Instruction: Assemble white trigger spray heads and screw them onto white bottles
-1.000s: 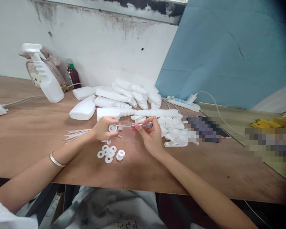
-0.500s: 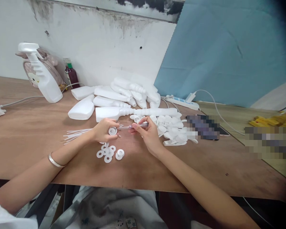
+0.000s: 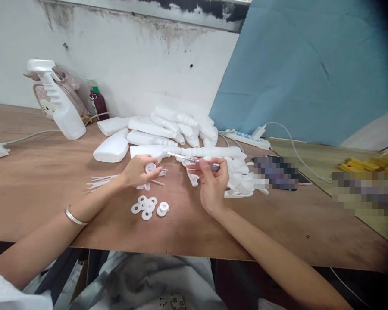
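Note:
My left hand [image 3: 136, 172] is closed around a small white part with a round ring end [image 3: 150, 168]; its remainder is hidden by the fingers. A slim screwdriver [image 3: 190, 159] with a clear, pinkish handle is pinched in my right hand [image 3: 213, 185]. Its metal shaft points left, and its tip is apart from the white part. Thin white tubes [image 3: 98, 181] lie behind and beside my left wrist. Several flat white washers [image 3: 147, 206] lie on the table just below my left hand. Past my right hand is a heap of white plastic trigger pieces [image 3: 241, 178].
Several white bottles [image 3: 111, 146] lie piled at the back. An assembled spray bottle [image 3: 64, 110] stands at left, near a dark red bottle [image 3: 98, 101]. A power strip [image 3: 248, 138] with cables lies at back right, by the phones [image 3: 276, 172]. The wooden table [image 3: 194, 232] ends before my lap.
My right hand has drawn the screwdriver away to the right, off the white part, and its tip now points slightly up. My left hand has risen a little with the ring end turned upward.

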The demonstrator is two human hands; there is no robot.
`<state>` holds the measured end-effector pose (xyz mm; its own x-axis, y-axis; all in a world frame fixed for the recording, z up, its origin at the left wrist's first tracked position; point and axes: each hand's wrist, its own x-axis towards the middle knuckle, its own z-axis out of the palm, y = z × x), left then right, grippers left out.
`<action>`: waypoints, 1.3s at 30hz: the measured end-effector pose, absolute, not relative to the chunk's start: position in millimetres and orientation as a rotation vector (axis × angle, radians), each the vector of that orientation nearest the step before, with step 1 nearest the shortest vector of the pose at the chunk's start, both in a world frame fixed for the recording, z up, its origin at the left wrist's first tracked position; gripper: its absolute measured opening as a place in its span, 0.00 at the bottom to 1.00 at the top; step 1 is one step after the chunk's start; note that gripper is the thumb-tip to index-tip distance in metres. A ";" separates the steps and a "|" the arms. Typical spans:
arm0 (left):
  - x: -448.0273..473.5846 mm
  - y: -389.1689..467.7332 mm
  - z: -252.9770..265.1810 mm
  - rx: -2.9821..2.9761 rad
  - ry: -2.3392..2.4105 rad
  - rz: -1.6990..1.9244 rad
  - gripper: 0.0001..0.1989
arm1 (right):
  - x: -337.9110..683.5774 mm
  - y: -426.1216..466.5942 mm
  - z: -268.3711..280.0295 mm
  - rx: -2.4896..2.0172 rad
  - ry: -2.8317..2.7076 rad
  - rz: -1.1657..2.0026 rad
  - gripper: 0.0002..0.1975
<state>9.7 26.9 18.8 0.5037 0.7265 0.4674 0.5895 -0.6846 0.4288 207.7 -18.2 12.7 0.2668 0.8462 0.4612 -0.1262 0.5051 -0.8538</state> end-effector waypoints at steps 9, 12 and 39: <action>4.4 35.3 15.2 2.411 1.492 1.067 0.16 | 215.7 -12.5 -10.9 -0.824 -2.201 -0.382 0.09; 6.6 32.1 17.0 2.451 1.504 1.064 0.16 | 213.7 -9.4 -16.6 -0.936 -2.377 -0.516 0.10; 20.2 20.4 9.9 3.661 0.887 1.136 0.09 | 190.1 -22.3 -4.2 -0.601 -0.640 2.058 0.11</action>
